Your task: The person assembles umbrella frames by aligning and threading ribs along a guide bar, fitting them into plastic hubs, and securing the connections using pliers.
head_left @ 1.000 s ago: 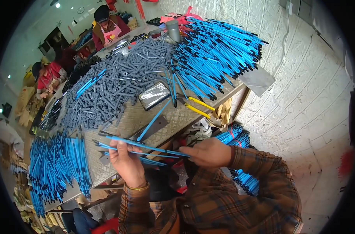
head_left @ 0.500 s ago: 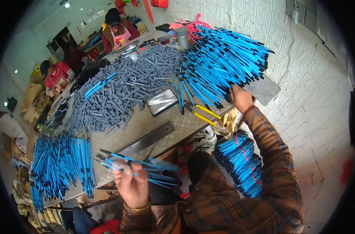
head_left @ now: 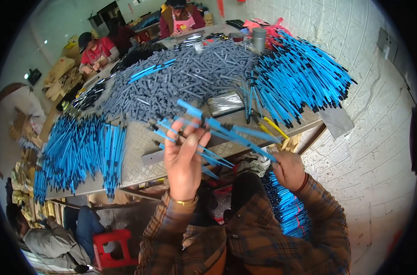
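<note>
Across the left end of the tan, diamond-patterned table (head_left: 137, 142) lies a dense stack of thin blue rods (head_left: 80, 151) with black tips. Farther right, in front of a mound of short grey plastic tubes (head_left: 194, 75), the left hand (head_left: 183, 169) pinches several slim blue sticks (head_left: 211, 157) between thumb and fingers, their lengths jutting out on both sides. Blurred blue lengths (head_left: 250, 143) slant down to the right hand (head_left: 289, 170), whose closed fingers hold their lower ends. Beyond it spreads a broad, fan-shaped heap of black-tipped blue rods (head_left: 305, 78).
</note>
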`<action>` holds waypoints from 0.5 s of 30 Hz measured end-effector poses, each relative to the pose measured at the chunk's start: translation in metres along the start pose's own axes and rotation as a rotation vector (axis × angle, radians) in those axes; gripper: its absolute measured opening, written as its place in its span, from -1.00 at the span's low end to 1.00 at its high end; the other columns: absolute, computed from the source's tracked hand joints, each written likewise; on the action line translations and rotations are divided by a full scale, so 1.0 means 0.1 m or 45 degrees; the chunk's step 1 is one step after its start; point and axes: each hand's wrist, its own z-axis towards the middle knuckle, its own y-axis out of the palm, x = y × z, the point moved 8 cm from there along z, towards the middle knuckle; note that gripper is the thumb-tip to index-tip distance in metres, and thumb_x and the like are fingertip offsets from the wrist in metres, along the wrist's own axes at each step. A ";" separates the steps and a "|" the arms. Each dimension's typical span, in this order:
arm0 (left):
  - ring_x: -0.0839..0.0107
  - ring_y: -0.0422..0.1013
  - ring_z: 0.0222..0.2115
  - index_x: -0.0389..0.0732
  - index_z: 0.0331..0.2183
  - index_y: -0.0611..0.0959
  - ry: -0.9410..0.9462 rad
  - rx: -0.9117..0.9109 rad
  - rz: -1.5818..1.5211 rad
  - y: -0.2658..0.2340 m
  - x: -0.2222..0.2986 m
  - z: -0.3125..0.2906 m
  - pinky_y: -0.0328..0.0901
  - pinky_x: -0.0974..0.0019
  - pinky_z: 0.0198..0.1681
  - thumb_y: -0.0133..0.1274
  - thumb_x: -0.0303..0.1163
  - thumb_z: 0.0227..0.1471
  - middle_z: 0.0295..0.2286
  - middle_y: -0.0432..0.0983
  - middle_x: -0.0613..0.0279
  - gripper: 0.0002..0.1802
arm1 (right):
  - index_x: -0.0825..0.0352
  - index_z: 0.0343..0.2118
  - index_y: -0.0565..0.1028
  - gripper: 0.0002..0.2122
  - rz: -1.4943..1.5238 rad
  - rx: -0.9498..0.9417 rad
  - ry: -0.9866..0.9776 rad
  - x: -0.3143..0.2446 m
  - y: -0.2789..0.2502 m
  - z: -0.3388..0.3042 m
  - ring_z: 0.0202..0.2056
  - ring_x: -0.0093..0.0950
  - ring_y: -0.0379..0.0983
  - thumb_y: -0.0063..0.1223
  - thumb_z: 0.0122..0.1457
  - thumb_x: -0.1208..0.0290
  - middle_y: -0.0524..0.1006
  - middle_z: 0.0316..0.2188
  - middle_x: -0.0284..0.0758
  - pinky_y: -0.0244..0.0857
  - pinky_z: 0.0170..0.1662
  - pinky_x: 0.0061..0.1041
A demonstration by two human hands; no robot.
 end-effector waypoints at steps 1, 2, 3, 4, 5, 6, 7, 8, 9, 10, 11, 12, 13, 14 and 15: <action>0.29 0.47 -0.37 -0.22 -0.21 0.45 0.022 -0.102 0.007 -0.01 -0.07 0.05 0.39 0.26 -0.27 -0.08 -0.44 0.07 -0.24 0.45 0.04 -0.80 | 0.39 -0.31 0.41 -0.81 0.054 -0.044 -0.011 -0.04 0.04 -0.03 -0.51 -0.15 0.40 -0.01 -0.04 0.53 0.46 -0.52 -0.15 0.28 -0.43 -0.27; 0.29 0.47 -0.37 -0.22 -0.21 0.45 0.021 -0.092 0.008 -0.06 -0.07 0.05 0.39 0.26 -0.27 -0.08 -0.44 0.07 -0.24 0.45 0.04 -0.80 | 0.38 -0.31 0.42 -0.80 0.111 -0.085 -0.025 -0.09 0.07 -0.04 -0.50 -0.15 0.40 0.01 -0.06 0.52 0.46 -0.51 -0.15 0.28 -0.42 -0.27; 0.30 0.47 -0.38 -0.22 -0.21 0.45 0.009 -0.151 0.042 -0.06 -0.05 0.05 0.39 0.28 -0.27 -0.08 -0.44 0.07 -0.26 0.46 0.05 -0.80 | 0.38 -0.31 0.42 -0.80 0.115 -0.091 -0.023 -0.11 0.09 -0.03 -0.50 -0.15 0.40 0.01 -0.06 0.52 0.46 -0.51 -0.15 0.28 -0.42 -0.27; 0.31 0.47 -0.39 -0.21 -0.21 0.45 -0.006 -0.213 0.075 -0.06 -0.04 0.05 0.40 0.30 -0.28 -0.07 -0.43 0.08 -0.29 0.46 0.07 -0.80 | 0.38 -0.29 0.41 -0.77 0.111 -0.095 -0.024 -0.13 0.10 -0.01 -0.51 -0.17 0.40 0.04 -0.08 0.51 0.46 -0.52 -0.17 0.29 -0.43 -0.29; 0.32 0.47 -0.40 -0.21 -0.21 0.45 -0.024 -0.277 0.108 -0.04 -0.05 0.04 0.40 0.31 -0.28 -0.07 -0.43 0.08 -0.31 0.47 0.08 -0.80 | 0.38 -0.27 0.41 -0.74 0.106 -0.098 -0.023 -0.15 0.11 0.00 -0.53 -0.19 0.40 0.07 -0.09 0.51 0.45 -0.53 -0.19 0.29 -0.45 -0.30; 0.32 0.47 -0.40 -0.21 -0.21 0.45 -0.033 -0.277 0.107 -0.03 -0.05 0.01 0.40 0.31 -0.28 -0.07 -0.43 0.08 -0.31 0.47 0.08 -0.80 | 0.37 -0.25 0.40 -0.70 0.099 -0.100 -0.021 -0.16 0.12 0.02 -0.54 -0.22 0.40 0.09 -0.11 0.50 0.45 -0.54 -0.21 0.30 -0.46 -0.32; 0.35 0.46 -0.43 -0.20 -0.22 0.45 -0.103 -0.129 0.069 -0.01 -0.06 0.00 0.39 0.34 -0.32 -0.05 -0.44 0.07 -0.35 0.47 0.11 -0.81 | 0.37 -0.25 0.40 -0.70 0.082 -0.100 0.006 -0.13 0.13 0.00 -0.54 -0.22 0.40 0.09 -0.11 0.50 0.45 -0.54 -0.21 0.30 -0.46 -0.32; 0.39 0.45 -0.45 -0.19 -0.23 0.45 -0.175 0.018 0.035 0.02 -0.08 -0.03 0.38 0.36 -0.36 -0.03 -0.44 0.06 -0.39 0.47 0.15 -0.82 | 0.34 -0.25 0.41 -0.71 0.090 -0.094 -0.013 -0.11 0.15 -0.01 -0.55 -0.23 0.39 0.10 -0.11 0.48 0.44 -0.55 -0.23 0.29 -0.47 -0.33; 0.42 0.45 -0.48 -0.18 -0.24 0.45 -0.238 0.166 0.011 0.01 -0.09 -0.06 0.37 0.39 -0.40 -0.01 -0.45 0.04 -0.43 0.48 0.18 -0.82 | 0.31 -0.25 0.42 -0.71 0.104 -0.083 -0.041 -0.12 0.18 -0.02 -0.55 -0.24 0.39 0.10 -0.11 0.47 0.42 -0.57 -0.24 0.28 -0.48 -0.33; 0.42 0.45 -0.48 -0.18 -0.24 0.45 -0.259 0.151 0.010 0.06 -0.11 -0.07 0.37 0.39 -0.40 -0.01 -0.45 0.04 -0.43 0.48 0.18 -0.82 | 0.28 -0.25 0.42 -0.71 0.116 -0.072 -0.067 -0.13 0.20 -0.03 -0.56 -0.25 0.38 0.11 -0.11 0.45 0.41 -0.58 -0.26 0.27 -0.49 -0.34; 0.44 0.44 -0.50 -0.18 -0.27 0.45 -0.262 0.192 -0.023 0.06 -0.11 -0.08 0.35 0.41 -0.44 0.00 -0.43 0.05 -0.45 0.48 0.19 -0.84 | 0.28 -0.25 0.42 -0.71 0.102 -0.064 -0.047 -0.13 0.21 -0.04 -0.56 -0.25 0.38 0.11 -0.11 0.45 0.41 -0.58 -0.26 0.27 -0.49 -0.34; 0.45 0.43 -0.52 -0.18 -0.29 0.45 -0.257 0.237 -0.055 0.02 -0.07 -0.10 0.32 0.43 -0.48 0.00 -0.42 0.05 -0.48 0.47 0.21 -0.86 | 0.25 -0.26 0.43 -0.72 0.175 -0.109 -0.037 -0.16 0.26 -0.04 -0.55 -0.26 0.37 0.11 -0.11 0.44 0.40 -0.58 -0.27 0.25 -0.50 -0.34; 0.47 0.42 -0.54 -0.18 -0.31 0.45 -0.251 0.282 -0.086 -0.02 -0.05 -0.11 0.30 0.45 -0.52 0.01 -0.41 0.05 -0.50 0.47 0.22 -0.87 | 0.22 -0.26 0.43 -0.73 0.250 -0.154 -0.027 -0.18 0.30 -0.03 -0.55 -0.27 0.37 0.11 -0.10 0.43 0.39 -0.59 -0.29 0.24 -0.51 -0.34; 0.47 0.42 -0.54 -0.18 -0.31 0.45 -0.263 0.272 -0.087 -0.06 -0.07 -0.10 0.30 0.45 -0.52 0.01 -0.41 0.05 -0.50 0.47 0.22 -0.87 | 0.19 -0.27 0.44 -0.74 0.324 -0.200 -0.020 -0.19 0.34 -0.03 -0.54 -0.29 0.37 0.11 -0.10 0.42 0.37 -0.59 -0.30 0.23 -0.51 -0.34; 0.47 0.41 -0.56 -0.17 -0.32 0.44 -0.147 0.226 0.030 -0.14 -0.04 -0.06 0.29 0.45 -0.52 0.00 -0.39 0.06 -0.52 0.46 0.24 -0.88 | 0.19 -0.27 0.44 -0.74 0.316 -0.194 -0.011 -0.20 0.32 -0.03 -0.54 -0.29 0.37 0.11 -0.10 0.42 0.37 -0.59 -0.30 0.23 -0.51 -0.34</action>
